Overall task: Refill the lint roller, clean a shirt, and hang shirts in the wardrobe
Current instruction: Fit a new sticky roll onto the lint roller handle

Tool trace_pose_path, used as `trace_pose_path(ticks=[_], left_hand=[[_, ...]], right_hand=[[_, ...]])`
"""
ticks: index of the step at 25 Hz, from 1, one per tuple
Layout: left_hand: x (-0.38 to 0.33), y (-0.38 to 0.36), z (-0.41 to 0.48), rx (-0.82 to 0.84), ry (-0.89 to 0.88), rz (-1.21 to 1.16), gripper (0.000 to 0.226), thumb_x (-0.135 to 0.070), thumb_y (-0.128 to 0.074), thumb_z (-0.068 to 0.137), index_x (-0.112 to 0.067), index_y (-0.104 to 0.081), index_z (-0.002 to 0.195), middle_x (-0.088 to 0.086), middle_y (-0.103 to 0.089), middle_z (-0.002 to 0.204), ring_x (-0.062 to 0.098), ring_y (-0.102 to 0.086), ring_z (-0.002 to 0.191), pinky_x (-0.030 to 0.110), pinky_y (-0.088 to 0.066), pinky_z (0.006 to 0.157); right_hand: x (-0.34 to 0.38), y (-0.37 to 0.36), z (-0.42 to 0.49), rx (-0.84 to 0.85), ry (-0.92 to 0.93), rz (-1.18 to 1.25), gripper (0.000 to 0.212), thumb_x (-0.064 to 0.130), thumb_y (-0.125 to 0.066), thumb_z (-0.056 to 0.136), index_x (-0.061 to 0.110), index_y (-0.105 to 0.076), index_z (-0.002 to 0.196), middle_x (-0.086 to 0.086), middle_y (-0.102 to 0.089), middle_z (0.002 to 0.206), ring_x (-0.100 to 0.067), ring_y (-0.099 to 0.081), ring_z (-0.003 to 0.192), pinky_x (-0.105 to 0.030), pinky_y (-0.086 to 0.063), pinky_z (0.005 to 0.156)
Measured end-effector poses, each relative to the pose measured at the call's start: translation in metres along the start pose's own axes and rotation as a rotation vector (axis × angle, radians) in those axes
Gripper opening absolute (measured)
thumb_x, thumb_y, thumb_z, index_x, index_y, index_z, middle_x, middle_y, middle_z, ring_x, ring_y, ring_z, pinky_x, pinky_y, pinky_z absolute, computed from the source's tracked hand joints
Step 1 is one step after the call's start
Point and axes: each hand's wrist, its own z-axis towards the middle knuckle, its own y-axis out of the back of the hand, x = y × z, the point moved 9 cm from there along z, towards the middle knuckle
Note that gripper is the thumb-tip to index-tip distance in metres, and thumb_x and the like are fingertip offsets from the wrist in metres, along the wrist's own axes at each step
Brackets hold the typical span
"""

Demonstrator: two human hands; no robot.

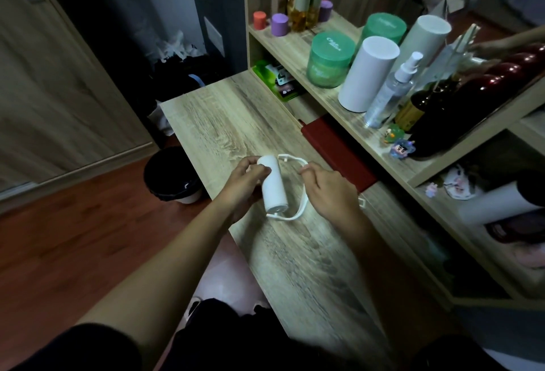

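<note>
Refill step: your left hand [244,179] grips the roll [272,186], right hand [330,191] pinches the frame [292,158] over the worktop [224,123]; next, clip them together

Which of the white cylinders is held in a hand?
The small roll over the desk, gripped by the left hand. The tall tube stands upright on the shelf; the third tube lies on the lower shelf.

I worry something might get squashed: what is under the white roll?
Only the wooden table shows beneath the white roll, which the left hand grips. The white frame, held by the right hand, curves round its near end. The spot directly below is hidden.
</note>
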Motion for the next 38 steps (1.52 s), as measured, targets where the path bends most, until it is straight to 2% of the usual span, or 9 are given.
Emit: trace_pose_path(ticks=[8,13,17,20,22,27,32,35,38], left_hand=[[0.01,-0.01,-0.003,0.06,0.022,-0.13,0.019,-0.011,-0.046,0.092,-0.021,-0.056,0.105,0.011,-0.059,0.103,0.025,-0.057,0.091,0.038,-0.047,0.082],[0.008,-0.029,-0.014,0.14,0.054,-0.108,0.034,-0.01,-0.048,0.087,-0.035,-0.052,0.11,0.012,-0.057,0.095,0.025,-0.059,0.073,0.04,-0.051,0.07],[0.001,-0.034,-0.016,0.079,-0.018,-0.025,0.059,0.006,-0.052,0.077,-0.036,-0.042,0.118,0.014,-0.05,0.088,0.019,-0.051,0.052,0.026,-0.044,0.046],[-0.001,-0.029,-0.017,0.041,-0.027,0.002,0.066,0.008,-0.051,0.065,-0.038,-0.044,0.11,0.015,-0.048,0.086,0.018,-0.048,0.046,0.024,-0.043,0.043],[-0.002,-0.025,-0.019,0.018,-0.029,0.011,0.069,0.006,-0.05,0.062,-0.038,-0.042,0.114,0.014,-0.048,0.078,0.019,-0.046,0.043,0.024,-0.042,0.043],[-0.009,-0.025,-0.024,0.016,-0.083,0.052,0.069,0.012,-0.048,0.067,-0.037,-0.041,0.116,0.014,-0.049,0.074,0.02,-0.045,0.046,0.025,-0.042,0.044],[-0.018,-0.025,-0.027,0.035,-0.128,0.113,0.067,0.011,-0.051,0.066,-0.047,-0.046,0.1,0.014,-0.048,0.074,0.02,-0.045,0.048,0.027,-0.042,0.046],[-0.024,-0.028,-0.033,0.032,-0.179,0.186,0.068,0.001,-0.058,0.061,-0.054,-0.043,0.099,0.009,-0.051,0.086,0.019,-0.052,0.059,0.03,-0.046,0.05],[-0.023,-0.022,-0.034,-0.007,-0.182,0.236,0.072,-0.007,-0.061,0.059,-0.055,-0.038,0.108,0.006,-0.054,0.101,0.019,-0.057,0.068,0.03,-0.05,0.054]], right_hand=[[0.008,0.004,0.004,-0.043,0.026,-0.061,0.037,0.035,-0.026,0.096,0.022,-0.06,0.103,-0.007,-0.068,0.085,-0.023,-0.048,0.07,-0.032,-0.034,0.064],[0.011,0.006,0.004,-0.083,0.007,-0.076,0.039,0.036,-0.024,0.098,0.017,-0.057,0.101,-0.01,-0.068,0.087,-0.03,-0.058,0.079,-0.033,-0.032,0.065],[0.014,0.002,0.007,-0.098,-0.045,-0.043,0.043,0.038,-0.022,0.099,0.015,-0.057,0.107,-0.013,-0.069,0.097,-0.034,-0.061,0.091,-0.035,-0.034,0.068],[0.016,0.0,0.006,-0.122,-0.059,-0.01,0.043,0.038,-0.022,0.099,0.015,-0.057,0.109,-0.013,-0.069,0.099,-0.034,-0.061,0.092,-0.034,-0.033,0.067],[0.016,-0.002,0.006,-0.124,-0.075,-0.001,0.044,0.038,-0.022,0.099,0.015,-0.057,0.111,-0.013,-0.068,0.101,-0.034,-0.061,0.094,-0.035,-0.033,0.067],[0.019,-0.002,0.008,-0.126,-0.084,0.01,0.044,0.037,-0.022,0.099,0.013,-0.058,0.109,-0.014,-0.068,0.105,-0.034,-0.06,0.097,-0.035,-0.032,0.069],[0.023,0.0,0.01,-0.139,-0.078,0.022,0.044,0.036,-0.021,0.099,0.012,-0.057,0.107,-0.013,-0.068,0.103,-0.032,-0.06,0.095,-0.033,-0.032,0.068],[0.022,0.0,0.011,-0.14,-0.069,0.01,0.045,0.035,-0.022,0.099,0.011,-0.058,0.106,-0.013,-0.067,0.104,-0.032,-0.06,0.094,-0.033,-0.032,0.068],[0.025,0.001,0.009,-0.161,-0.021,0.002,0.042,0.035,-0.023,0.099,0.012,-0.057,0.105,-0.014,-0.068,0.1,-0.033,-0.061,0.092,-0.033,-0.031,0.067]])
